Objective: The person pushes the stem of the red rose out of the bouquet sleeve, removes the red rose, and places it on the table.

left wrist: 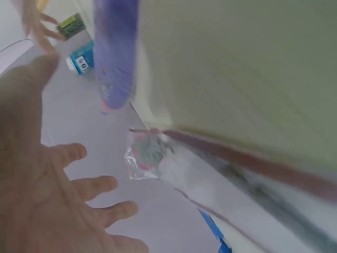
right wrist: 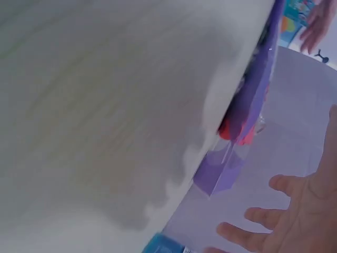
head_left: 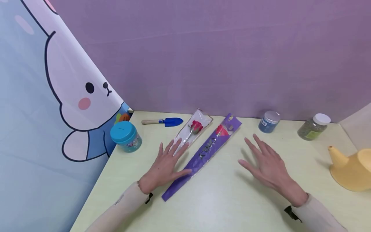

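Two wrapped artificial roses lie slantwise on the table: one in a clear and white sleeve (head_left: 198, 125), the other in a long purple sleeve (head_left: 207, 151). My left hand (head_left: 163, 167), fingers spread, is over the lower end of the white sleeve, and its thumb overlaps the purple one in the head view. In the left wrist view the palm faces the white-sleeved rose (left wrist: 147, 153) with nothing in the fingers. My right hand (head_left: 268, 166), also spread and holding nothing, hovers to the right of the purple sleeve, casting a shadow on the table.
A turquoise-lidded jar (head_left: 126, 137) stands at the left edge. Behind the roses lies a small blue trowel (head_left: 172, 121). Toward the back right are a blue jar (head_left: 269, 122) and a white-lidded jar (head_left: 314, 126); a yellow watering can (head_left: 352, 170) is at far right.
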Tool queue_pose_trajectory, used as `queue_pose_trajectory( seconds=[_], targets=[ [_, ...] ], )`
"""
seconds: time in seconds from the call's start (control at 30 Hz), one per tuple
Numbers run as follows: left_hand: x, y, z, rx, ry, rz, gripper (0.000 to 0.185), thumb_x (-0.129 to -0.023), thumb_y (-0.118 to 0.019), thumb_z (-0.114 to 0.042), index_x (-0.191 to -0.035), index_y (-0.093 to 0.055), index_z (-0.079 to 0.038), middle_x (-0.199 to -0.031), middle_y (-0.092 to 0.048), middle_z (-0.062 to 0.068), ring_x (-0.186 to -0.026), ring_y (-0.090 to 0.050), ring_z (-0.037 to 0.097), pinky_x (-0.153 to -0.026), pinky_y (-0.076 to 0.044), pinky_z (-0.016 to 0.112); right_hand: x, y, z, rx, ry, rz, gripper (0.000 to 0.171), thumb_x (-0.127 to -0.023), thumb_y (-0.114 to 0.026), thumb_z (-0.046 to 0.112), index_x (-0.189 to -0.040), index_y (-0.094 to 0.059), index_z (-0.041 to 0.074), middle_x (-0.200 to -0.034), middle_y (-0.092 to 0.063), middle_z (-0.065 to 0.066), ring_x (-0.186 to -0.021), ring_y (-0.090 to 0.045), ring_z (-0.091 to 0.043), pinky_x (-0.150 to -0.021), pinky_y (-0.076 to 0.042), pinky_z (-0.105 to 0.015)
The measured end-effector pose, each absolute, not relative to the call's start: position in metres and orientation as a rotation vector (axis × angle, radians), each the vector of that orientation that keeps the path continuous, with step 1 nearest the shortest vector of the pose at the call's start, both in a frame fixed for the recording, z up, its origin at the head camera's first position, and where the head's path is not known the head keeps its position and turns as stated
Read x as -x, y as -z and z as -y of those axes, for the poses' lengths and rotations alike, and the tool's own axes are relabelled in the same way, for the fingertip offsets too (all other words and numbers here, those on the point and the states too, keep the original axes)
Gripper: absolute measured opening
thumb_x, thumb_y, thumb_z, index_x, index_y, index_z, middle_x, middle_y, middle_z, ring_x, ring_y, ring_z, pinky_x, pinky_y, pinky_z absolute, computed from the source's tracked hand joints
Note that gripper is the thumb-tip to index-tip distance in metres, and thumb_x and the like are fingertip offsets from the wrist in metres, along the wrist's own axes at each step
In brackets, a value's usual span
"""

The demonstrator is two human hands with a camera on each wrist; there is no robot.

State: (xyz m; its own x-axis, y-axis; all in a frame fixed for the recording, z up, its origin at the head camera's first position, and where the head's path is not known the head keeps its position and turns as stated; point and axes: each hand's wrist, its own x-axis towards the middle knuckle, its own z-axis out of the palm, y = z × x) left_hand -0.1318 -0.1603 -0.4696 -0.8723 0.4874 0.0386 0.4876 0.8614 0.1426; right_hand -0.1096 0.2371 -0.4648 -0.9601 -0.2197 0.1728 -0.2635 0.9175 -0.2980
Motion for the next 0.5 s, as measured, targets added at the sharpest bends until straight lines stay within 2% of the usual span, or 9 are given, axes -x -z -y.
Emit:
queue_pose_trajectory(
  seconds=[0.07,0.13,0.27,0.33,0.43,0.5],
  targets=[
    [0.13,0.468,0.158,0.787,0.304,3.042,0.096,-0.093,-0.052,-0.079,-0.168,-0.012,-0.034,-0.177,-0.017,0.008,-0.16,-0.025,0.04,-0.125,-0.022,0.071,0.111,0.463,-0.232,-0.348,-0.579,2.973,0.081,-0.101,-0.054,0.063,-0.167,-0.024,0.028,-0.175,-0.021,-0.013,-0.147,-0.038,-0.052,-0.097,-0.044,-0.078],
    [0.129,0.467,0.157,0.767,0.373,3.047,0.093,-0.095,-0.054,-0.074,-0.168,-0.013,-0.034,-0.174,-0.025,0.008,-0.158,-0.032,0.037,-0.125,-0.029,0.066,0.114,0.46,-0.227,-0.319,-0.686,3.004,0.078,-0.103,-0.049,0.062,-0.167,-0.023,0.026,-0.174,-0.023,-0.015,-0.148,-0.037,-0.053,-0.094,-0.044,-0.08],
    [0.126,0.468,0.152,0.751,0.569,2.997,0.086,-0.098,-0.062,-0.062,-0.167,-0.023,-0.028,-0.162,-0.046,0.01,-0.146,-0.05,0.032,-0.117,-0.046,0.055,0.121,0.458,-0.218,-0.313,-1.021,2.975,0.075,-0.107,-0.049,0.054,-0.166,-0.026,0.013,-0.169,-0.03,-0.022,-0.146,-0.042,-0.052,-0.103,-0.044,-0.076],
    [0.124,0.468,0.149,0.758,0.697,2.959,0.082,-0.098,-0.067,-0.054,-0.165,-0.03,-0.021,-0.153,-0.055,0.012,-0.138,-0.057,0.031,-0.111,-0.051,0.051,0.125,0.458,-0.213,-0.32,-1.208,2.925,0.074,-0.107,-0.055,0.047,-0.164,-0.029,0.007,-0.166,-0.036,-0.025,-0.141,-0.049,-0.051,-0.106,-0.049,-0.066],
    [0.123,0.471,0.145,0.765,0.882,2.929,0.079,-0.098,-0.072,-0.044,-0.161,-0.037,-0.013,-0.143,-0.062,0.015,-0.128,-0.063,0.031,-0.103,-0.056,0.048,0.132,0.459,-0.205,-0.289,-1.467,2.872,0.075,-0.105,-0.063,0.038,-0.161,-0.03,0.0,-0.159,-0.044,-0.029,-0.132,-0.058,-0.05,-0.096,-0.06,-0.051],
    [0.122,0.472,0.141,0.751,0.969,2.937,0.079,-0.096,-0.074,-0.04,-0.159,-0.039,-0.009,-0.141,-0.064,0.017,-0.124,-0.065,0.032,-0.1,-0.057,0.047,0.134,0.459,-0.199,-0.236,-1.671,2.844,0.075,-0.105,-0.064,0.033,-0.161,-0.028,-0.002,-0.156,-0.046,-0.031,-0.131,-0.06,-0.05,-0.094,-0.062,-0.044]
  ],
)
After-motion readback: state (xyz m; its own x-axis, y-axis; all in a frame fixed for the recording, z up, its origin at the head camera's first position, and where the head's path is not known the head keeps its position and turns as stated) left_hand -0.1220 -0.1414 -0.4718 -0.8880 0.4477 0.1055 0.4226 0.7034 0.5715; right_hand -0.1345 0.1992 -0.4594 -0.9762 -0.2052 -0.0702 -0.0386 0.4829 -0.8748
